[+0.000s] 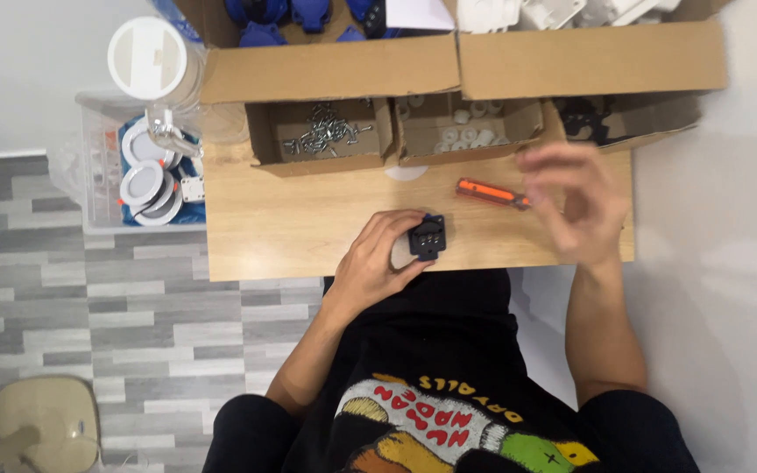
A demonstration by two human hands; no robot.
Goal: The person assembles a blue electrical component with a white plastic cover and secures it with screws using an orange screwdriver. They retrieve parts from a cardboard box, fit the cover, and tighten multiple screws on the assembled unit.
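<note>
Screwdriver point(492, 193) lay unused on the wooden table point(291, 228) beside the loosely spread right hand point(576, 206); left hand point(378, 258) gripped the black socket module point(427, 236).

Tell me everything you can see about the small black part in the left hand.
The small black part is a squarish, dark, plastic-looking block with a hint of blue at its top edge and a few small pale marks on its upper face. It sits at the near edge of the wooden table, gripped from the left by the left hand. Finer detail is too small to tell.
</note>
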